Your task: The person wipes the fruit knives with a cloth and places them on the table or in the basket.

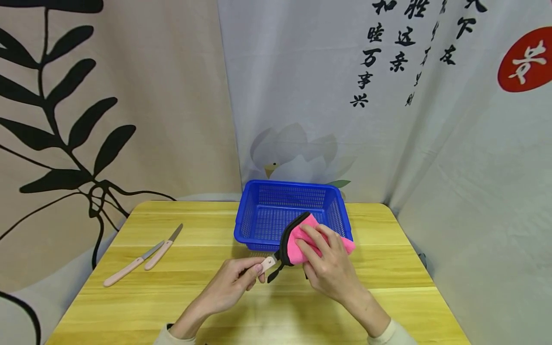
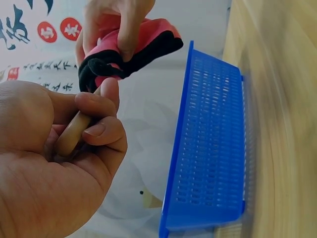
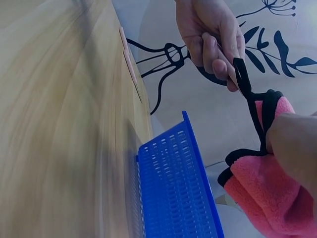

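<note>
My left hand (image 1: 235, 282) grips a knife by its pale wooden handle (image 1: 268, 263), the blade end pointing up and right. A pink cloth (image 1: 297, 244) with black edging and a black hanging loop covers most of the blade. Above the table, my right hand (image 1: 329, 258) pinches the cloth around the blade. In the left wrist view, the butt of the knife handle (image 2: 72, 136) shows between curled fingers. Bunched folds of the cloth (image 3: 262, 183) hang below my right hand in the right wrist view.
Just beyond the hands stands a blue perforated plastic basket (image 1: 241, 232) near the table's far edge. Two knives with pale handles, one longer (image 1: 125, 273) and one shorter (image 1: 158, 255), lie at the left of the wooden table (image 1: 371, 306). Printed curtains hang behind.
</note>
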The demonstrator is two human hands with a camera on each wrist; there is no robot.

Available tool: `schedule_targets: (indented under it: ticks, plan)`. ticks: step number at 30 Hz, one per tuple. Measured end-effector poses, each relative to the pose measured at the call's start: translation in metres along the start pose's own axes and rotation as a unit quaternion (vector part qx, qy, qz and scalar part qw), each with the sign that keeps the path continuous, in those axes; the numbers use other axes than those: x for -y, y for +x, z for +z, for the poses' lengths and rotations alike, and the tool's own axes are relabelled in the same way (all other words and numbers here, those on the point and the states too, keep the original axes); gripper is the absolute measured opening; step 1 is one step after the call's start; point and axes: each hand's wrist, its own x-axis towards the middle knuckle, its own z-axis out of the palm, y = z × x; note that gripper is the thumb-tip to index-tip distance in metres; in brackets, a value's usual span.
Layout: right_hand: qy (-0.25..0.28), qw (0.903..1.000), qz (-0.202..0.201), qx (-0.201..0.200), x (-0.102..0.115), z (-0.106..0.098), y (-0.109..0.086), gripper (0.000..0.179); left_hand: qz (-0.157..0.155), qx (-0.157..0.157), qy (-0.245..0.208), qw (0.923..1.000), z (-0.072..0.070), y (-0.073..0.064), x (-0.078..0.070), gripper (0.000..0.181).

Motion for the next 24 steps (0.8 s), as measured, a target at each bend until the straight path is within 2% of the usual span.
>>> schedule_targets:
  ticks: [10,15,20,24]
  plan:
    - [-0.013,0.9996,0.016,-0.02,-0.013,-0.005,-0.003,0.036,-0.009,0.013,-0.017,0.9997,0.002,0.001,0.0,0.026]
    - [-0.003,0.9986,0.017,-0.051,-0.017,-0.011,0.0,0.037,-0.035,0.008,-0.021,0.9991,0.002,0.0,0.001,0.026]
    - [0.028,0.9969,-0.015,-0.072,-0.011,-0.012,0.006,0.035,-0.056,-0.005,-0.022,0.9982,0.002,0.001,0.001,0.026]
    - [0.047,0.9956,-0.048,-0.065,0.003,-0.007,0.008,0.034,-0.042,-0.009,-0.016,0.999,0.003,0.003,0.0,0.025]
